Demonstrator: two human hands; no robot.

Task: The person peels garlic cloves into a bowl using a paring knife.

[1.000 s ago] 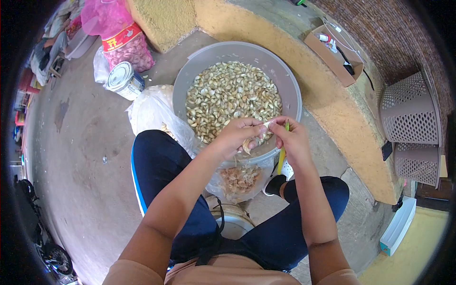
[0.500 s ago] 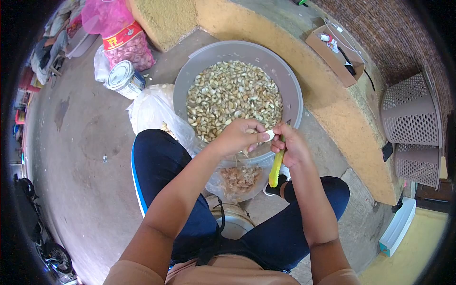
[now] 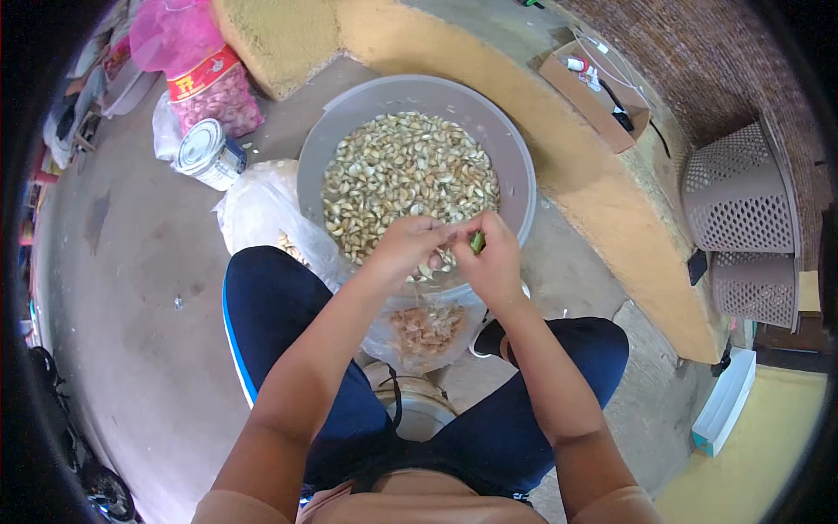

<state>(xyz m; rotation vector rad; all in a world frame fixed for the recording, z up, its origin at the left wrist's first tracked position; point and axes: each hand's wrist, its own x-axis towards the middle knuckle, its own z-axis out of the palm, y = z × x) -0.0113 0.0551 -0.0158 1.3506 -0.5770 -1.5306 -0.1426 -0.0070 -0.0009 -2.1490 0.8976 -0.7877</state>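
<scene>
My left hand (image 3: 408, 248) is closed in a pinch above the near side of a large grey tub (image 3: 518, 166). The garlic clove between its fingertips is mostly hidden now. Touching those fingertips, my right hand (image 3: 492, 266) is wrapped round a small knife (image 3: 477, 242). Only a bit of its yellow-green handle shows; the blade is out of sight. Many garlic cloves (image 3: 410, 166) lie in water in the tub. Below my hands, a clear plastic bag holds brownish garlic skins (image 3: 426, 330).
Left of the tub sit a white plastic bag (image 3: 266, 205) with pale cloves, a metal can (image 3: 209, 155) and a pink net sack (image 3: 218, 98) of garlic. A low yellow ledge (image 3: 602, 205) curves along the right, bearing a cardboard box (image 3: 587, 96). Perforated grey baskets (image 3: 742, 196) stand beyond.
My right hand has turned, so the knife's handle no longer hangs down in view. The white clove seen between my fingertips is now covered. The whole view has shifted slightly.
</scene>
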